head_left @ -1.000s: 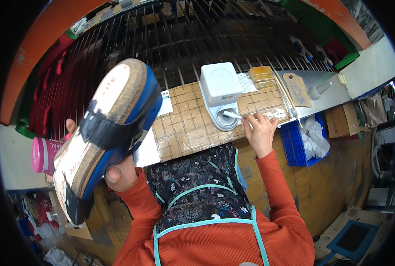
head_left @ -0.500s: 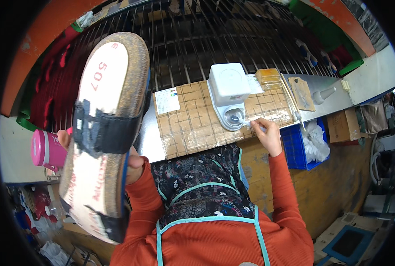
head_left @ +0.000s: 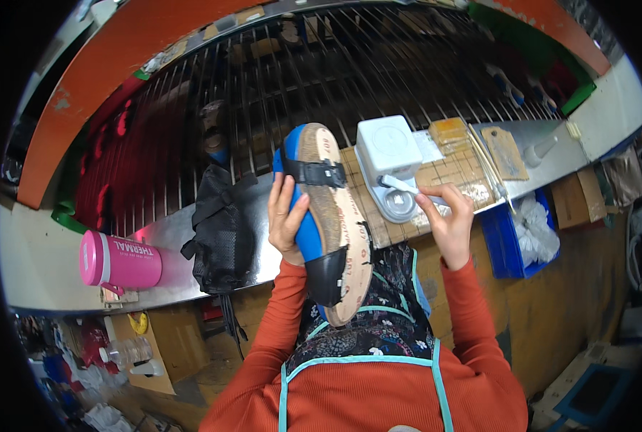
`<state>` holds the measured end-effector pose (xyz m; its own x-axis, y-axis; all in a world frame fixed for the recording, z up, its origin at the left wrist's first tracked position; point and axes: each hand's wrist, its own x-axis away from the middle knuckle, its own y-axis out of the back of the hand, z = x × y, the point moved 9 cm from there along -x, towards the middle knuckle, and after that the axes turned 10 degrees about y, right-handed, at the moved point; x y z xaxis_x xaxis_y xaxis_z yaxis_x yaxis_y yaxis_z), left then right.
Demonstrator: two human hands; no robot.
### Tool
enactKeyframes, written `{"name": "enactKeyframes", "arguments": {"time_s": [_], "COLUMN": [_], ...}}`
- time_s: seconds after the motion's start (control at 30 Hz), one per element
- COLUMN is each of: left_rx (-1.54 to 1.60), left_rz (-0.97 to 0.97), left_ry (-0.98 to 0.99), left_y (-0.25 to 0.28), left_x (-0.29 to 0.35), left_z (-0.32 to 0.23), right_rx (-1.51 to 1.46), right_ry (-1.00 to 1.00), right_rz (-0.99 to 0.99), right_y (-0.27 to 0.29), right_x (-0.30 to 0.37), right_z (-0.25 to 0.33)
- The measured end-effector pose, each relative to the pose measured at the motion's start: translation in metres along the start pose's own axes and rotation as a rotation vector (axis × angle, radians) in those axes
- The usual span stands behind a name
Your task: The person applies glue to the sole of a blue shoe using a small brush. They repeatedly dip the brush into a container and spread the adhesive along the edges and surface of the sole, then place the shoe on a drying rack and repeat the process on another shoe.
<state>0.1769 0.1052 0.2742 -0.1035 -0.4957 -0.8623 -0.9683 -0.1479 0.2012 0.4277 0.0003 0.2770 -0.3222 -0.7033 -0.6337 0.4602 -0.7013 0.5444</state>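
My left hand grips a sandal by its side, sole face turned up. It shows a pale insole board, brown cork edge, black straps folded over the board and a blue last beneath. In my right hand is a small brush with a white handle, pinched between thumb and fingers. The brush's dark tip points left, above the round cup of a white glue dispenser. The dispenser stands on a cardboard-covered board, to the right of the sandal.
Behind the bench lies a rack of metal rods. Left are a pink thermal jug and black strap-like pieces. Right are a yellow block, a white nozzle bottle and a blue bin with white plastic.
The sandal has moved down and right, away from my view and closer to the dispenser. The brush has lifted out of the cup. Black pieces and the pink jug now show fully.
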Motion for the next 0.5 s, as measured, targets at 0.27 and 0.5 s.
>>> {"name": "enactKeyframes", "arguments": {"time_s": [0.27, 0.5], "left_rx": [0.042, -0.079], "left_rz": [-0.059, 0.001], "left_ry": [0.003, -0.038], "left_y": [0.007, 0.011], "left_x": [-0.016, -0.003], "left_z": [-0.010, -0.013], "right_rx": [-0.532, -0.398], "right_ry": [0.035, 0.056], "right_rz": [-0.023, -0.035], "right_y": [-0.024, -0.048], "right_x": [-0.016, -0.027], "right_z": [0.080, 0.073]}}
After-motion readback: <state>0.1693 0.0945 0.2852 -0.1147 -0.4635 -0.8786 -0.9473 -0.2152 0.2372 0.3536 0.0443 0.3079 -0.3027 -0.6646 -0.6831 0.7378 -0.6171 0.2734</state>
